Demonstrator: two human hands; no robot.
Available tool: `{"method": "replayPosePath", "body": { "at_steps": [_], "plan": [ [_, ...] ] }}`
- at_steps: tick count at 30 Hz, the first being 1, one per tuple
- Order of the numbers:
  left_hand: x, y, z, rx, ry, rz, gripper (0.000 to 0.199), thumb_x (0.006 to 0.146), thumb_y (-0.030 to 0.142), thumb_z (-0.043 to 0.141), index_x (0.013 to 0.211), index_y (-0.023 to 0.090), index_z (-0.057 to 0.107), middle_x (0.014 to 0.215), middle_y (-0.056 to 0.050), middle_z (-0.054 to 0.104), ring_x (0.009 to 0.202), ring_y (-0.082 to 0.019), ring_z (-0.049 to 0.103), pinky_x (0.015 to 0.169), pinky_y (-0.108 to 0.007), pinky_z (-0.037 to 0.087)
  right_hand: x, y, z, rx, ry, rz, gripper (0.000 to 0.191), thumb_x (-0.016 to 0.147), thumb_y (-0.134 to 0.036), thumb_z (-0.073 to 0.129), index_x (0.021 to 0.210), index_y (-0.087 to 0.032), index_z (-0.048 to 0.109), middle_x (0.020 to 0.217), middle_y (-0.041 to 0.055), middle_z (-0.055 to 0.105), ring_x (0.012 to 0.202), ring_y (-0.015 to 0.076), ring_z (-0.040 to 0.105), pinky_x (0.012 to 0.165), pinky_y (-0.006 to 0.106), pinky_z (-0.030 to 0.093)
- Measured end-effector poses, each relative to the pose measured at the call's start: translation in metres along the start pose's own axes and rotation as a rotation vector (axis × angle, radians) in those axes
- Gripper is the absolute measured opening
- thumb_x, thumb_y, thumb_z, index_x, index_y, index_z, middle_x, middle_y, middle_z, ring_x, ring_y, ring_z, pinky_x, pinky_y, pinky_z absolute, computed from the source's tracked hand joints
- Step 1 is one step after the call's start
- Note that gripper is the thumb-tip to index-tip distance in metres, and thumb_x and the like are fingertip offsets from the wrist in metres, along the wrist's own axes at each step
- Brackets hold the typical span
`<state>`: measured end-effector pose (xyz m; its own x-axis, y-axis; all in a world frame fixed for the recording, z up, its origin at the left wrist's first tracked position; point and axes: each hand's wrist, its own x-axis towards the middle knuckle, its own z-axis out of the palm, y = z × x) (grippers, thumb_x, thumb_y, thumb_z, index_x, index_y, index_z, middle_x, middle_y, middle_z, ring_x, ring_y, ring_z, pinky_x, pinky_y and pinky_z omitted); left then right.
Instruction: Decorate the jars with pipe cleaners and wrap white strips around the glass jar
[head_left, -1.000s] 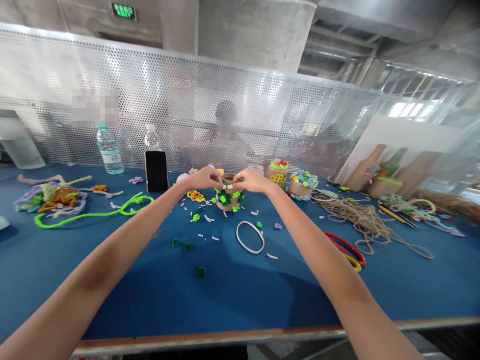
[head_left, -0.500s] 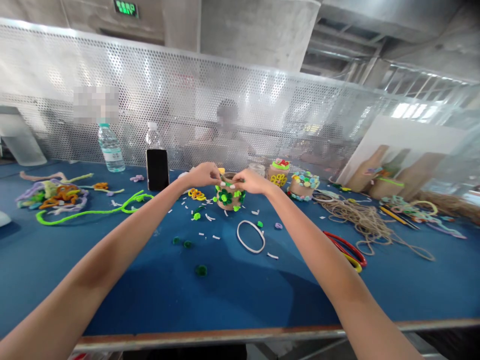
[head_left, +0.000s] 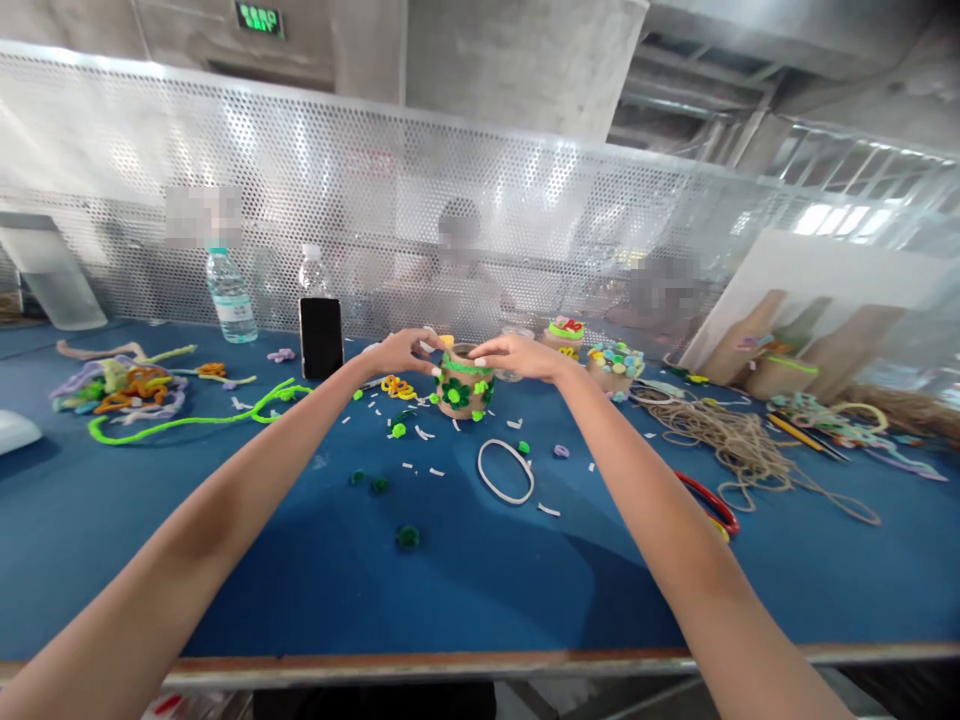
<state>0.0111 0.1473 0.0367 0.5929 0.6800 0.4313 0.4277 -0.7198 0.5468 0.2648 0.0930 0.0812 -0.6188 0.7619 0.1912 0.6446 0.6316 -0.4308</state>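
Note:
A twine-wrapped jar [head_left: 454, 408] stands upright on the table, decorated with green pipe-cleaner flowers. Around its top runs a bright green pipe cleaner [head_left: 459, 366]. My left hand [head_left: 409, 352] curves against the jar's left side, thumb and index finger apart at the upper edge. From the right, my right hand [head_left: 517, 354] grips the rim, its fingers reaching over the opening and the thumb on the outside. The far sides of my fingers are hidden. In front of the jar lie a white ring [head_left: 481, 470] and several loose green pompom-like pieces [head_left: 407, 537].
White scraps [head_left: 425, 433] surround the jar. To the left are a phone [head_left: 321, 340], a water bottle [head_left: 232, 305] and a pipe-cleaner pile [head_left: 127, 388]. On the right lie twine [head_left: 720, 440], red-handled scissors [head_left: 709, 497] and another decorated jar [head_left: 611, 375]. A perforated metal screen [head_left: 360, 200] stands behind.
My hands have moved apart from the jar's front rim to its left and right sides. The green pipe cleaner at the rim is more exposed. The view has shifted slightly.

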Motion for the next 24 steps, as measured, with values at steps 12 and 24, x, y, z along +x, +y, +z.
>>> {"method": "replayPosePath", "body": {
  "at_steps": [12, 24],
  "plan": [
    [0.006, 0.016, -0.003, -0.034, -0.077, 0.235, 0.029, 0.077, 0.024, 0.070, 0.105, 0.021, 0.072, 0.110, -0.010, 0.068, 0.103, -0.021, 0.060, 0.086, -0.032, 0.046, 0.009, 0.012, 0.008, 0.024, 0.058, -0.042, 0.027, 0.072, -0.019, 0.070, 0.099, -0.020, 0.075, 0.105, 0.0046, 0.072, 0.101, 0.0232, 0.063, 0.093, 0.036, 0.045],
    [0.007, 0.012, 0.009, -0.058, 0.030, 0.174, 0.018, 0.074, 0.016, 0.068, 0.092, 0.015, 0.072, 0.094, -0.006, 0.071, 0.085, -0.016, 0.064, 0.075, -0.026, 0.051, 0.009, 0.011, 0.017, 0.135, 0.059, -0.025, 0.042, 0.069, -0.047, 0.071, 0.098, -0.017, 0.076, 0.098, 0.0060, 0.071, 0.086, 0.0204, 0.061, 0.075, 0.029, 0.043]
  ]
}}
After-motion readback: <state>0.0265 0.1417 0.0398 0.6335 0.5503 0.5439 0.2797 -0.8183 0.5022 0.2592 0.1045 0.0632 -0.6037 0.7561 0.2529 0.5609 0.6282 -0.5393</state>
